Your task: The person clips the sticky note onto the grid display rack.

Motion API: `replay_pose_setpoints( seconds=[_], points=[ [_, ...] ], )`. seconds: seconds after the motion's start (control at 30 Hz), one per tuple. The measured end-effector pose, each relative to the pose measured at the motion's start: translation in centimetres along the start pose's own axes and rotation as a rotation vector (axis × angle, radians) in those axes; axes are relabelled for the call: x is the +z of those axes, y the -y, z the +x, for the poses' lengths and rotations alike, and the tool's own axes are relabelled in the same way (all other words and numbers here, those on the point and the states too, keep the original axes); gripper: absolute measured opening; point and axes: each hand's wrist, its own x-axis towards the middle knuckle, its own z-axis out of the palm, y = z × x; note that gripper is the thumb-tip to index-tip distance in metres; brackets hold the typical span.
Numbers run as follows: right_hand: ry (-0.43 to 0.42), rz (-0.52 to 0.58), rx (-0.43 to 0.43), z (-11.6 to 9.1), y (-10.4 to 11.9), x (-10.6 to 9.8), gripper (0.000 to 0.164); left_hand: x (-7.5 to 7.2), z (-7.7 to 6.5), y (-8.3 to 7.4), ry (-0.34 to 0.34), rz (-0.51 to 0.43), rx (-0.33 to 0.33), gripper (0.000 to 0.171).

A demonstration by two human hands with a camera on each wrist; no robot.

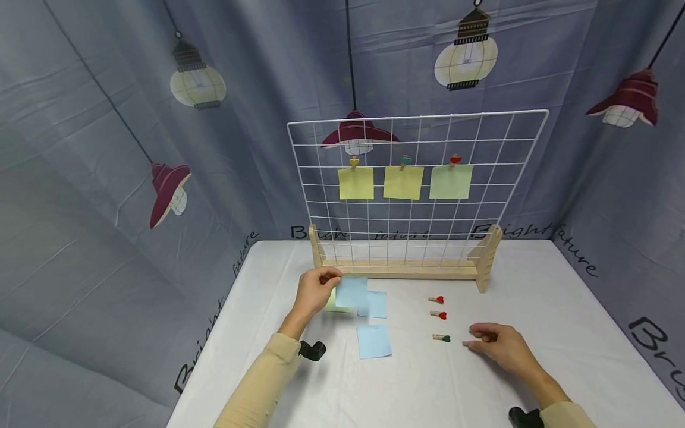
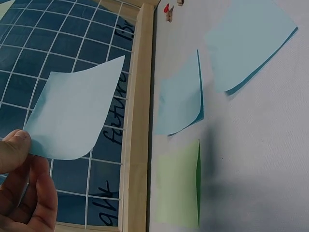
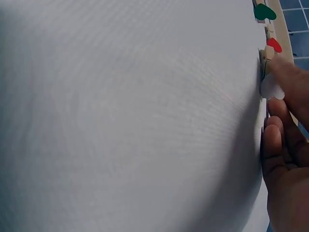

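Left hand: thumb and fingers pinch a blue note by one edge, sheet raised in front of the left part of the wooden base. Left wrist view shows it bowed slightly, the wire grid behind.

Right hand: thumb and fingertips grasp a white-heart clip, low over the tabletop; wooden end pokes out leftward. Whether the clip touches the cloth, cannot tell.

Held note and held clip well apart. Between them, on the tabletop: a second blue note, partly behind the held one from above; a third blue note, nearer the front edge; a column of clips, upper red-heart clip, lower red-heart clip, green-heart clip, the last just left of the right hand. Green note near the left hand, below the held sheet.

Edges: base stands near the back edge. Left hand nearer the left edge than the right one. Wide white strip from right hand to right edge; another from third blue note towards the front.

On the grid, a clipped row: left yellow note, middle yellow note, pale green note. Bare wire beneath them, down to the base.
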Motion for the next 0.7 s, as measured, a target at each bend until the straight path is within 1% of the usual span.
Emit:
replay_pose_setpoints(
  seconds=[0.13,0.27,0.43,0.5,0.7],
  points=[
    [0.003,-0.031,-0.035,-0.05,-0.21,0.04,0.037,0.07,0.00,0.10,-0.003,0.003,-0.003,0.008],
    [0.011,-0.053,-0.045,-0.28,-0.32,0.12,0.027,0.18,-0.05,0.16,-0.008,0.005,-0.007,0.006],
    [0.008,-0.084,-0.059,-0.36,-0.14,0.23,0.014,0.17,-0.12,0.14,-0.007,0.001,-0.028,0.007],
    [-0.001,-0.090,-0.071,-0.32,0.01,0.21,0.012,0.13,-0.07,0.09,-0.009,0.000,-0.037,0.007],
    [-0.014,-0.088,-0.047,-0.52,0.10,0.40,0.010,0.00,0.16,0.23,-0.026,0.003,-0.014,0.007]
  ],
)
